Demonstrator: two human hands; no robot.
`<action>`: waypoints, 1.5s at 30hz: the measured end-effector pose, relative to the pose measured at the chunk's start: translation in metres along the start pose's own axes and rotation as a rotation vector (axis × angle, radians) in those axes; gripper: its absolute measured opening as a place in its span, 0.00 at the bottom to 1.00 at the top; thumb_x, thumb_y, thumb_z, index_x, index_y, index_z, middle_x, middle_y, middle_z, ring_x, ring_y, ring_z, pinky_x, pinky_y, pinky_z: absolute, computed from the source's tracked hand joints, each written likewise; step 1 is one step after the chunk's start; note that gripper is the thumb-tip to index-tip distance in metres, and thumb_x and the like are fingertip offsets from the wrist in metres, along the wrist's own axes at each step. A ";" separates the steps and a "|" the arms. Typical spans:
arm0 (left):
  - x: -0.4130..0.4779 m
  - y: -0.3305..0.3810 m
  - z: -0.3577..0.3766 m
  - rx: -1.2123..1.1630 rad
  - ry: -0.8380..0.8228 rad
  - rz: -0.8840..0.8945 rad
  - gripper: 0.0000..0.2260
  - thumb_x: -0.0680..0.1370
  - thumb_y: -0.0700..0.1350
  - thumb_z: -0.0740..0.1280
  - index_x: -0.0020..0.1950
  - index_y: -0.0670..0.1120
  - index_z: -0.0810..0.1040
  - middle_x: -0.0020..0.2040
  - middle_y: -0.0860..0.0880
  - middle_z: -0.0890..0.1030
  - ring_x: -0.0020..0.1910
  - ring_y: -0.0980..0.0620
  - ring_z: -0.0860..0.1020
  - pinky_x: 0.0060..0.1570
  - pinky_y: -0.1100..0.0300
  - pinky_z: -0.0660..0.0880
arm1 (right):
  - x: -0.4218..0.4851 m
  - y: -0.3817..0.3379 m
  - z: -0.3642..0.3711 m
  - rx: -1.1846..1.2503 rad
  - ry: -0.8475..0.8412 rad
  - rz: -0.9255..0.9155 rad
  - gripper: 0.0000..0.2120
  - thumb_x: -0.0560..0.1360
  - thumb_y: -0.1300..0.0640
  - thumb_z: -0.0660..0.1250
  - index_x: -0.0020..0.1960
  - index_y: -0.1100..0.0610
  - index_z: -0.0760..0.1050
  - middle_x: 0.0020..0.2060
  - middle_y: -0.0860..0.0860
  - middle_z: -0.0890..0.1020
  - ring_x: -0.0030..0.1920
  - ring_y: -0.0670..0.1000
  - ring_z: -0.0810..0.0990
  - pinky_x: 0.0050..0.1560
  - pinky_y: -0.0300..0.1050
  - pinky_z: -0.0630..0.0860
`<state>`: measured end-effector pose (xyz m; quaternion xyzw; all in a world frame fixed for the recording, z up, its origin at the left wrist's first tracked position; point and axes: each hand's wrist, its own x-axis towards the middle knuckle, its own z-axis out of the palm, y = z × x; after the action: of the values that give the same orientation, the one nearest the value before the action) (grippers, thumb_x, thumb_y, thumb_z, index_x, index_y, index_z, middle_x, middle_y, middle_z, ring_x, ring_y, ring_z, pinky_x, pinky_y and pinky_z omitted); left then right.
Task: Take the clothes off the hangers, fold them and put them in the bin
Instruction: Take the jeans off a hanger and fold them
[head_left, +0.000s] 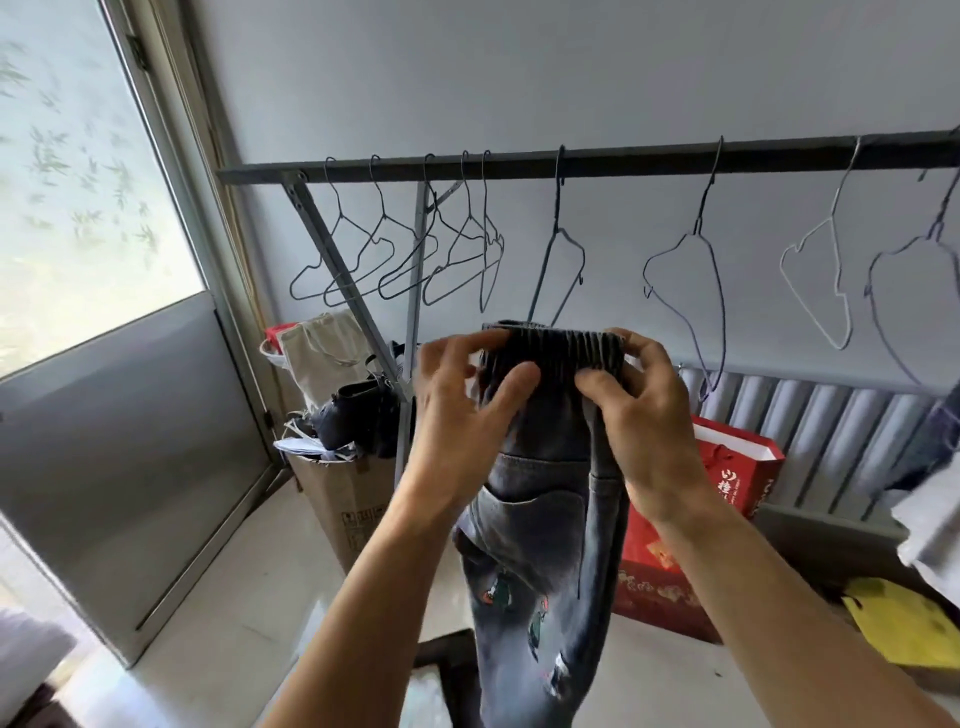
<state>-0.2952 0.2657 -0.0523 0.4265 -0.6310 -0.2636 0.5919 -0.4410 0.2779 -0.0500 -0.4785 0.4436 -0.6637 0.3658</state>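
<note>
A pair of small grey jeans (540, 519) with an elastic waistband and coloured patches hangs from my two hands in front of the clothes rail (623, 156). My left hand (462, 410) pinches the waistband's left end, thumb across the front. My right hand (639, 410) grips the waistband's right end. The trouser legs drop down out of the frame's bottom edge. Several bare wire hangers (395, 254) hang along the rail, one (558, 260) directly behind the waistband. Dark clothing (935, 441) shows at the far right edge. No bin is identifiable.
A cardboard box (343, 499) stuffed with bags and shoes stands under the rail's left end. A red gift bag (727, 467) and red box sit against the radiator (810, 415). A yellow item (904, 618) lies at lower right. A sliding door fills the left.
</note>
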 end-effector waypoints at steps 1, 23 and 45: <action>0.002 -0.004 -0.005 0.061 0.013 -0.049 0.23 0.69 0.61 0.72 0.62 0.59 0.74 0.61 0.54 0.69 0.63 0.53 0.72 0.63 0.52 0.73 | 0.004 -0.001 -0.001 0.003 -0.009 -0.002 0.14 0.76 0.62 0.67 0.60 0.51 0.74 0.42 0.48 0.86 0.45 0.51 0.84 0.50 0.48 0.80; 0.038 0.007 -0.030 -0.407 -0.237 -0.467 0.14 0.78 0.51 0.68 0.48 0.40 0.82 0.41 0.43 0.85 0.38 0.48 0.84 0.42 0.53 0.83 | 0.002 0.029 -0.045 0.207 -0.486 0.340 0.18 0.59 0.51 0.81 0.46 0.59 0.85 0.49 0.60 0.85 0.49 0.57 0.85 0.47 0.48 0.82; -0.001 -0.049 -0.036 -0.444 -0.390 -0.429 0.16 0.77 0.41 0.66 0.63 0.36 0.76 0.58 0.36 0.81 0.54 0.44 0.81 0.54 0.54 0.80 | 0.004 0.028 -0.056 0.382 -0.377 0.403 0.21 0.61 0.61 0.74 0.54 0.63 0.81 0.48 0.61 0.85 0.45 0.57 0.86 0.40 0.48 0.83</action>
<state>-0.2489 0.2486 -0.0881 0.3517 -0.5557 -0.5889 0.4698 -0.4936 0.2780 -0.0836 -0.4184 0.3213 -0.5489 0.6484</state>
